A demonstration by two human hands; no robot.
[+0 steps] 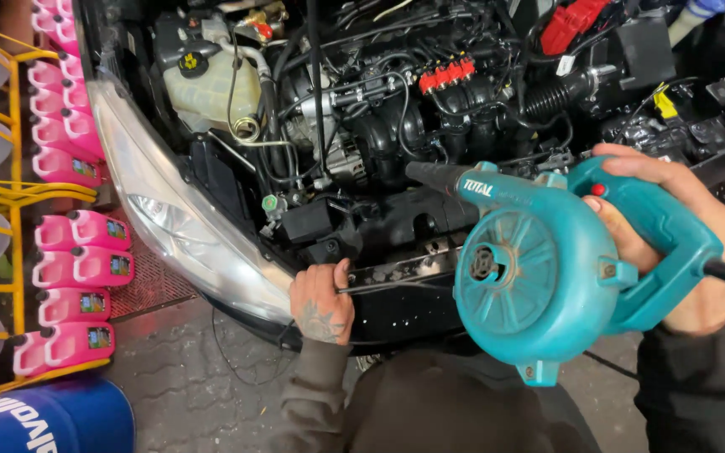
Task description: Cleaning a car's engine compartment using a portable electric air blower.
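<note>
1. Teal plastic, scuffed and dusty, is filling the right half of the head view: a handheld electric blower with a round snail-shell fan housing [539, 277] is being carried over the front edge of an open engine bay [396, 109].
2. The right hand [673, 243] is wrapping closed around the blower's loop handle, thumb lying near a small red button on top, while a black cord is trailing off the handle toward the right edge.
3. The blower's long axis is running from the handle at right to the dark tapered nozzle [438, 174] at left, so the nozzle is pointing leftward and away from the person, into the black hoses and moulded covers of the engine.
4. The left hand [322, 302], tattooed on its back and coming out of a grey-brown sleeve, is lying low on the black metal front crossmember [404, 273]; its fingers are curling over the edge, though I cannot tell whether they are pinching anything thin there or just bracing.
5. The right hand is the one nearer the engine parts by way of the nozzle; the left hand is sitting below and to the left of the blower, apart from it.
6. Just left of the left hand the clear glossy plastic headlamp [186, 226] is curving along the car's corner.
7. Deeper in, a milky translucent coolant tank with a black cap [211, 84] is standing at upper left, and a row of red connectors [446, 75] is sitting atop the engine.
8. Far left, bright pink plastic jugs [77, 268] are stacked on a yellow wire rack [14, 193], above a blue drum [52, 419] on grey paving.
</note>
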